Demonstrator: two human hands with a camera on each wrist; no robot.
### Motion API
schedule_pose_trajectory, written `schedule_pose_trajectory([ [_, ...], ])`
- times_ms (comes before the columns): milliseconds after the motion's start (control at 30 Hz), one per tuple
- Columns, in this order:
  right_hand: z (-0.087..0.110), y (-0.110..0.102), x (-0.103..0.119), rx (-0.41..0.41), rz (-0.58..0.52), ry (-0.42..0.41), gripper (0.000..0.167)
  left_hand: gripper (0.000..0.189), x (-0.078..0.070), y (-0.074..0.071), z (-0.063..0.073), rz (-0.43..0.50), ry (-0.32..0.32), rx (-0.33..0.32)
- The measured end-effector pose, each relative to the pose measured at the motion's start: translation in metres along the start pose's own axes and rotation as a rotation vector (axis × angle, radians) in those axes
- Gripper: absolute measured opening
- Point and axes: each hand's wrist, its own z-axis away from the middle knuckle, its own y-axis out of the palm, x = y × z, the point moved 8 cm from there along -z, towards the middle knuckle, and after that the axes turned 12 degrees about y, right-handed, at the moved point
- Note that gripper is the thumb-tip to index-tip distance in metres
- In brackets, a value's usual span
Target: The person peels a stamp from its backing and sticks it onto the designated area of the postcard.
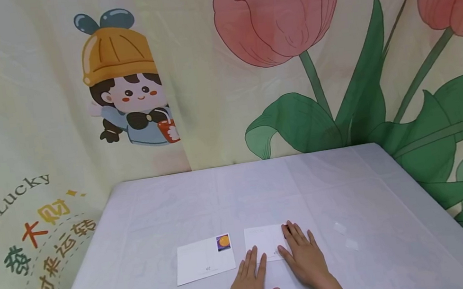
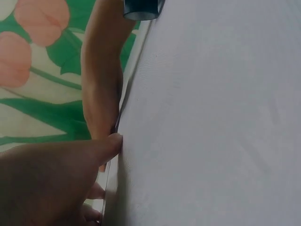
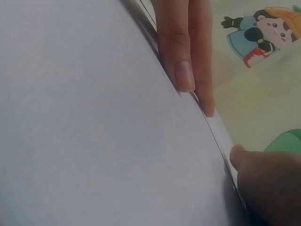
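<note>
A white postcard (image 1: 264, 241) lies flat on the table in front of me. My left hand (image 1: 248, 283) rests its extended fingertips on the card's lower left part. With straight fingers spread, my right hand (image 1: 306, 254) presses on its right end. A dark stamp (image 1: 286, 231) at the upper right corner is mostly hidden under those fingers. In the right wrist view, left-hand fingers (image 3: 181, 56) lie along the thin card edge, near the right thumb (image 3: 239, 157). Left of both hands lies a second postcard (image 1: 200, 263), its purple and orange stamp (image 1: 223, 242) in the upper right corner.
Two small clear pieces of film (image 1: 346, 236) lie on the table right of my right hand. A white cloth (image 1: 203, 195) covers the table. Behind it hangs a printed backdrop (image 1: 202, 71) with tulips and a cartoon figure.
</note>
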Motion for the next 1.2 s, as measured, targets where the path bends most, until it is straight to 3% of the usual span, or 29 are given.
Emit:
schedule_pose_trajectory([
  [200, 0.001, 0.003, 0.000, 0.001, 0.019, 0.012, 0.062, 0.079, 0.002, 0.005, 0.001, 0.001, 0.010, -0.025],
  [433, 0.001, 0.000, 0.000, -0.010, 0.026, 0.018, 0.063, 0.078, 0.000, 0.001, 0.001, -0.023, 0.036, -0.076],
  [767, -0.002, 0.002, -0.002, 0.001, 0.018, 0.018, 0.061, 0.078, 0.003, 0.003, -0.002, 0.016, -0.002, -0.014],
  [967, -0.005, -0.001, -0.009, 0.037, -0.145, 0.045, 0.054, 0.071, 0.005, -0.008, -0.003, 0.043, -0.011, -0.013],
  [1200, -0.010, -0.014, -0.019, 0.174, -0.411, 0.052, 0.052, 0.054, 0.016, -0.023, -0.011, 0.100, -0.002, -0.064],
])
